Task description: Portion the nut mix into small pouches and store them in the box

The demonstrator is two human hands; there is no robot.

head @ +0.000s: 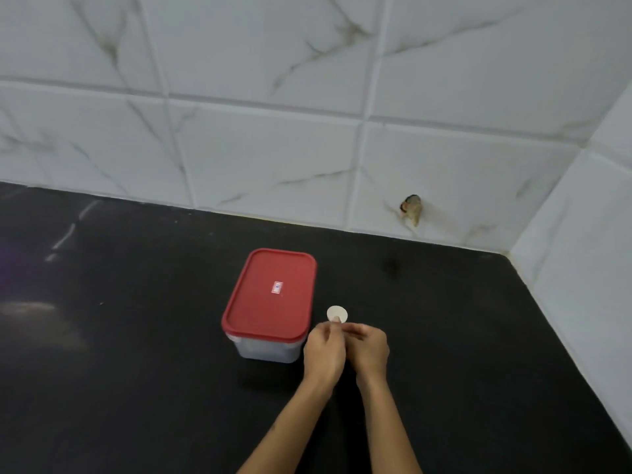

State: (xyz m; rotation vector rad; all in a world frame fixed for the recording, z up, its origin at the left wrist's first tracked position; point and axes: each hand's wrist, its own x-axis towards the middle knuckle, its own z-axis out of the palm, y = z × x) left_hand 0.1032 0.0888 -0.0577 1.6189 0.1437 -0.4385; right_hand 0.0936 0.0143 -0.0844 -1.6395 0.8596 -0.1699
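Observation:
A clear plastic box (263,350) stands on the black counter with its red lid (270,295) shut. Just right of the box my two hands meet above the counter. My left hand (325,350) pinches a small white round piece (337,314) at its lower edge, and the piece stands up above my fingertips. My right hand (371,347) has its fingers curled and touches the same spot from the right; blur hides the exact grip. No nut mix or pouches are in view.
The black counter (136,336) runs to a white marble-patterned tiled wall (273,148) at the back and another on the right (588,268). A chipped hole (412,208) marks the back wall low down.

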